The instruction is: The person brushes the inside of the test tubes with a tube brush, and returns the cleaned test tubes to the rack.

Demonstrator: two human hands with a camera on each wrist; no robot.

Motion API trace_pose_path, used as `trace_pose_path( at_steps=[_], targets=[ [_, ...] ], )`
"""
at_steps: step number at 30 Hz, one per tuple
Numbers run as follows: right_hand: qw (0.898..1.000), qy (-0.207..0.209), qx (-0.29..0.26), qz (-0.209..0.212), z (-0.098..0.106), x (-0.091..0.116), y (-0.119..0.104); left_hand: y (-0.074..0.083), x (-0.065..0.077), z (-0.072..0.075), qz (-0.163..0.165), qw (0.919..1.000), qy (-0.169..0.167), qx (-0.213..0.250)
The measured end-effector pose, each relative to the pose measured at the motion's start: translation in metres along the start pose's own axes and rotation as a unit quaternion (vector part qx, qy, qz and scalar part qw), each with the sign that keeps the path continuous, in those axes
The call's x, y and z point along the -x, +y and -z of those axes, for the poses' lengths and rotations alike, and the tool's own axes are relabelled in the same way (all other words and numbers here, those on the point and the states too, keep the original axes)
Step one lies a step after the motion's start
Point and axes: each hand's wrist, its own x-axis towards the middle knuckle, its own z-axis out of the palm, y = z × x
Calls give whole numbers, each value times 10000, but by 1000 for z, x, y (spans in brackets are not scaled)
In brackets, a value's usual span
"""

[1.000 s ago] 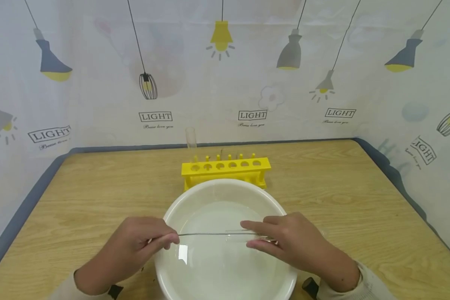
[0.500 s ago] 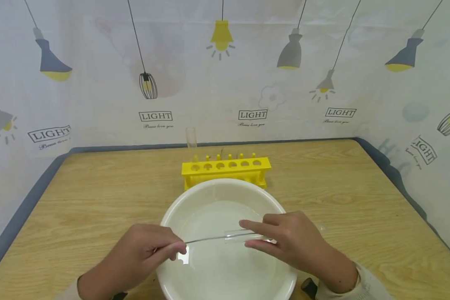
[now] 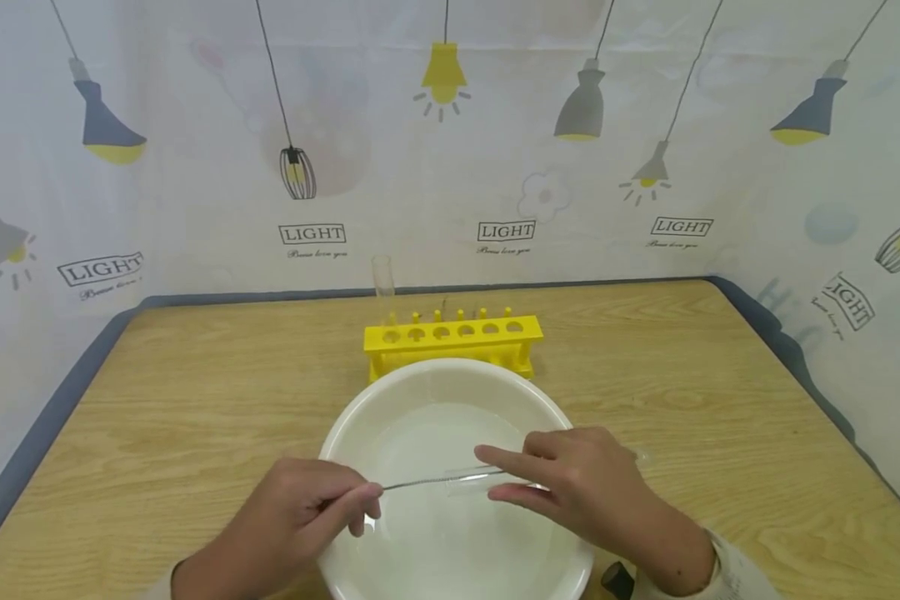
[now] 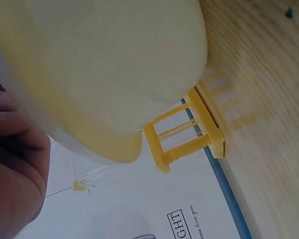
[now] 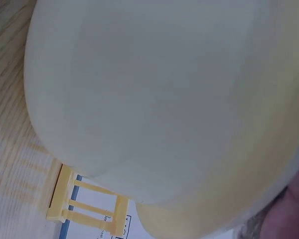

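Over a white basin [image 3: 450,367] of water, my left hand [image 3: 307,508] pinches the end of the thin twisted-wire handle of a test tube brush [image 3: 414,483]. The wire runs rightward into the mouth of a clear test tube [image 3: 461,488], lying nearly level. My right hand [image 3: 577,475] holds that tube between thumb and fingers, covering its far end and the brush head. Curled left fingers [image 4: 20,129] show beside the basin rim in the left wrist view. Only a little of my right hand [image 5: 289,211] enters the right wrist view, at the lower right.
Just behind the basin stands a yellow test tube rack [image 3: 450,335], with one clear tube [image 3: 382,279] upright in its left end. A dark stopper [image 3: 618,579] lies on the wooden table [image 3: 705,400] by my right sleeve. A printed cloth backdrop [image 3: 420,183] surrounds the table.
My left hand has moved right and a little toward me, so less wire shows outside the tube. My right hand and the tube have hardly moved.
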Motion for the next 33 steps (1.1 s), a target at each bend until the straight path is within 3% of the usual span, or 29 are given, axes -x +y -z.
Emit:
trace_pose_path(
  at_steps=[6,9,13,18,21,27,30,33],
  targets=[
    [9998,158,95,22,-1,-1,-2,8,1,-5,530,9978,-125,385],
    [9998,179,119,16,-1,-1,-3,12,1,-5,968,9935,-190,562],
    [9997,189,131,6,-1,-1,-4,19,-1,-3,1688,9831,-223,676],
    [9996,248,143,-10,0,-1,-3,24,-3,1,2282,9703,-298,748],
    [9991,395,145,45,0,-2,-3,25,-4,2,2512,9644,-315,759],
    [9942,957,219,439,-1,-8,-1,25,-5,4,2642,9587,-313,1008],
    [9927,1062,263,516,0,-10,0,24,-5,5,2760,9488,-392,1482],
    [9917,1117,322,556,0,-11,0,21,-4,7,3027,9282,-531,2099]
  ],
)
